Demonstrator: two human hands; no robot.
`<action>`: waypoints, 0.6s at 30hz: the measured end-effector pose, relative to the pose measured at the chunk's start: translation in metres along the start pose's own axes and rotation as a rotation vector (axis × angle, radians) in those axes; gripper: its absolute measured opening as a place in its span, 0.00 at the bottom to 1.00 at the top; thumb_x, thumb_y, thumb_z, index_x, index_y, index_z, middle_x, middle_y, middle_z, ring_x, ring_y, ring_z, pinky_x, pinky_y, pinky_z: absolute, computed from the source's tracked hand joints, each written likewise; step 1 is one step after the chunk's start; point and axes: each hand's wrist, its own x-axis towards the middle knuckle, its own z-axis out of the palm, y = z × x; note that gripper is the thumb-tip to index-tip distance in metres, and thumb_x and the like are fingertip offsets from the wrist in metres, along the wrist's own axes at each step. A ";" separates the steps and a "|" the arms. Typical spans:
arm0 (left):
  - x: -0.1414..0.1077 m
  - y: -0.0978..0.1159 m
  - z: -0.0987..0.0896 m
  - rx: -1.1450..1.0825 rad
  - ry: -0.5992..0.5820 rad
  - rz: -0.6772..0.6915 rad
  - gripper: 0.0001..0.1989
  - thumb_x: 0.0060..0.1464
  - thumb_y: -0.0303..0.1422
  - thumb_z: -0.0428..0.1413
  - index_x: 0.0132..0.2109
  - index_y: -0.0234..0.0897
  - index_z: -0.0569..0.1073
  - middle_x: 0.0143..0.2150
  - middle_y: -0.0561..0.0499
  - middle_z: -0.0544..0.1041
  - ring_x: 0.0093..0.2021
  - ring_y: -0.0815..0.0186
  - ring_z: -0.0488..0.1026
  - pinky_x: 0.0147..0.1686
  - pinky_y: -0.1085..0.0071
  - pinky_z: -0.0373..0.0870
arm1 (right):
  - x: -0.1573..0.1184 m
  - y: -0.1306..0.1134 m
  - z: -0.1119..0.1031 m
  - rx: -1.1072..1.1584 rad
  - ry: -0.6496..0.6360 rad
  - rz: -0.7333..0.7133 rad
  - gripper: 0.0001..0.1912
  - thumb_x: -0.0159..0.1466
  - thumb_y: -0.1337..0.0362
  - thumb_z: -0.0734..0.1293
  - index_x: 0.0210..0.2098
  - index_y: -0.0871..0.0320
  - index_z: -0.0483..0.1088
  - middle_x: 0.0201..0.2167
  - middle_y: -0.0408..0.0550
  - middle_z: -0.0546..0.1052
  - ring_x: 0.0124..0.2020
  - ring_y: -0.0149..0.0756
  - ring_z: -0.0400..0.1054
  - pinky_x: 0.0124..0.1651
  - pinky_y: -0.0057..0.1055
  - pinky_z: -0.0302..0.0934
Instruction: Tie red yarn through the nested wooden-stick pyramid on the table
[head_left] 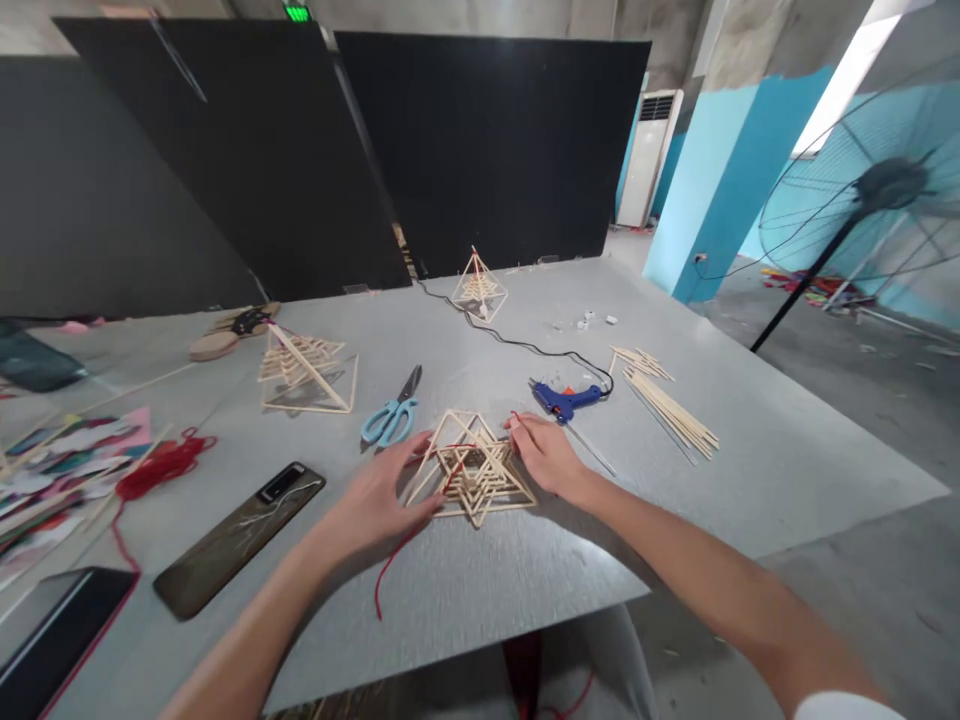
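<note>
Two phones are laid at the left edge of the grey table [712, 440]: a dark one [56, 625] at the near corner and a brown-backed one [238, 537] beside it, with a bundle of red yarn [161, 465] just beyond. The left hand [375, 495] is stretched forward, palm down, fingers spread and laid against the left side of a flat stick star frame [472, 470]. The frame is set near the table's front edge, between both hands, with a red thread [394, 565] trailing from it toward that edge. The right hand [544, 452] is rested at the frame's right side, its fingertips pinching the thread's end. Three stick frames are counted: this one, a pyramid [307, 372] behind the blue scissors [390, 415], and a smaller one [480, 285] at the far edge. One blue glue gun [564, 398] and one sheaf of loose sticks [667, 405] are seen to the right, with bare tabletop beyond them.
</note>
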 end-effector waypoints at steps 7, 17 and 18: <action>0.000 0.000 0.005 0.077 -0.019 0.051 0.37 0.60 0.45 0.62 0.71 0.37 0.69 0.69 0.34 0.78 0.68 0.45 0.76 0.69 0.48 0.71 | 0.001 -0.001 -0.003 0.130 0.002 0.069 0.29 0.79 0.48 0.53 0.26 0.53 0.64 0.36 0.52 0.78 0.49 0.43 0.76 0.54 0.38 0.64; 0.001 -0.009 0.011 0.094 -0.043 -0.001 0.42 0.59 0.51 0.61 0.73 0.34 0.64 0.71 0.31 0.73 0.70 0.42 0.73 0.71 0.44 0.67 | 0.001 -0.002 0.003 0.401 0.019 0.218 0.34 0.73 0.34 0.58 0.23 0.53 0.65 0.37 0.52 0.79 0.47 0.46 0.75 0.49 0.40 0.65; 0.002 -0.010 0.012 0.095 -0.040 -0.008 0.43 0.59 0.52 0.61 0.73 0.34 0.63 0.71 0.31 0.74 0.70 0.42 0.73 0.71 0.44 0.67 | 0.001 -0.003 0.003 0.403 0.023 0.214 0.33 0.73 0.35 0.59 0.23 0.53 0.66 0.38 0.52 0.80 0.48 0.46 0.75 0.50 0.40 0.65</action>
